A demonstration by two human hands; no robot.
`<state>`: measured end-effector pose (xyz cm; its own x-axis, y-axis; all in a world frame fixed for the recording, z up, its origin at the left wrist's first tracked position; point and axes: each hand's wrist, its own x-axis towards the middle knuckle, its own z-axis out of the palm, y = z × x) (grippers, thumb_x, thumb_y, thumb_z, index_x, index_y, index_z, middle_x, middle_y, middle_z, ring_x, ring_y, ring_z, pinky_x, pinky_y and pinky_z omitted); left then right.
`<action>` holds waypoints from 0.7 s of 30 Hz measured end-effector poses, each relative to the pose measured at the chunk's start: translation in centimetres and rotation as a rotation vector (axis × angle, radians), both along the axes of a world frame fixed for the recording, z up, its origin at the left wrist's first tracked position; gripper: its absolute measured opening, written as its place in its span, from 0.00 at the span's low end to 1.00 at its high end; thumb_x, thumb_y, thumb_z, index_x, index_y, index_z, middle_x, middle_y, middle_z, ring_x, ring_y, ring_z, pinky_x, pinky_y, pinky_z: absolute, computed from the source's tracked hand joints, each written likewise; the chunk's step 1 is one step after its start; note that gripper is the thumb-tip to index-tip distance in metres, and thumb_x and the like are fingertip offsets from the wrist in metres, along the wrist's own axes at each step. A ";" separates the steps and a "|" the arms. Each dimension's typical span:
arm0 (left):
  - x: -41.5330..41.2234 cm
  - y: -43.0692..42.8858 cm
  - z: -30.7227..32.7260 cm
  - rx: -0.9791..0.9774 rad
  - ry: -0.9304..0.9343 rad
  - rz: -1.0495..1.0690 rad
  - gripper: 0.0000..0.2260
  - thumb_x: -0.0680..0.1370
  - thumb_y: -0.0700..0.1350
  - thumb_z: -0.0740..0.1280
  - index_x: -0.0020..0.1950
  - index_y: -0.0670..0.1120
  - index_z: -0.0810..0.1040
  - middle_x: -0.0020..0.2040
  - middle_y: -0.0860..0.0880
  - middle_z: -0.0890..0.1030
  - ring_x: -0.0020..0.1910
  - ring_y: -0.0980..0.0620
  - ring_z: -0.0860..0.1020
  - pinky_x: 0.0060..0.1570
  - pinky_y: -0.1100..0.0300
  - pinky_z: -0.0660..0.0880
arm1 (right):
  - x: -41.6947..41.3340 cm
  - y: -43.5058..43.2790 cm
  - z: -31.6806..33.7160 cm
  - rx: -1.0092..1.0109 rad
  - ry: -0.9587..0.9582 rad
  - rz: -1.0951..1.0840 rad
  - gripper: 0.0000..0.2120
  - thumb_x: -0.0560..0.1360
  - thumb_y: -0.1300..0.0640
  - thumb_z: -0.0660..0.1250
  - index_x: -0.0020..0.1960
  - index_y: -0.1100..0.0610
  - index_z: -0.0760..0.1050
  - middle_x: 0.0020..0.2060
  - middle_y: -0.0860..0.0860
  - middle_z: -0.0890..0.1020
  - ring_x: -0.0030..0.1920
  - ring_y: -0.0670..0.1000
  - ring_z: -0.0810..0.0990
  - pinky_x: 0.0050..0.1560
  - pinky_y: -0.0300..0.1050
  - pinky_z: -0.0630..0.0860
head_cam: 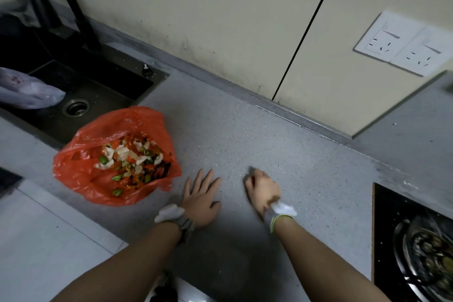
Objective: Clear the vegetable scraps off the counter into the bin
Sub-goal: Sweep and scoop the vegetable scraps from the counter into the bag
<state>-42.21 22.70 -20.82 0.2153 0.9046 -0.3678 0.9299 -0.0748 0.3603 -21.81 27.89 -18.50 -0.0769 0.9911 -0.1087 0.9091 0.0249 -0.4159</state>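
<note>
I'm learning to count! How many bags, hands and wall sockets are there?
Bags: 2, orange bag and clear bag
Hands: 2, left hand and right hand
Sockets: 2, first socket and second socket
Total: 6

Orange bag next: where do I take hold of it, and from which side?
The orange bag lies open and slumped with scraps heaped inside, so lifting one edge could probably spill them. Come from its right, where the left hand rests flat, and gather the raised far rim to the near flap.
</note>
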 end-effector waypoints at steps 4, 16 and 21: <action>-1.4 0.1 1.2 0.025 -0.137 0.014 0.25 0.82 0.49 0.56 0.80 0.52 0.57 0.81 0.51 0.45 0.79 0.51 0.39 0.76 0.49 0.35 | -0.4 0.7 2.0 -0.242 0.831 -0.710 0.14 0.79 0.56 0.64 0.35 0.56 0.73 0.31 0.59 0.76 0.28 0.53 0.74 0.29 0.42 0.68; -7.3 -3.7 7.6 0.259 -0.611 0.303 0.13 0.79 0.41 0.62 0.60 0.47 0.82 0.54 0.53 0.84 0.54 0.59 0.80 0.59 0.66 0.73 | -15.3 2.7 8.1 -0.813 1.801 -0.732 0.15 0.81 0.55 0.58 0.36 0.54 0.67 0.21 0.48 0.68 0.19 0.45 0.68 0.16 0.31 0.54; -12.9 -3.6 9.9 0.364 -0.689 0.687 0.13 0.80 0.39 0.62 0.57 0.51 0.82 0.47 0.58 0.84 0.49 0.59 0.81 0.55 0.59 0.77 | -25.5 3.5 12.8 -0.834 1.806 -0.509 0.16 0.81 0.52 0.60 0.35 0.54 0.69 0.25 0.48 0.68 0.21 0.46 0.68 0.16 0.35 0.58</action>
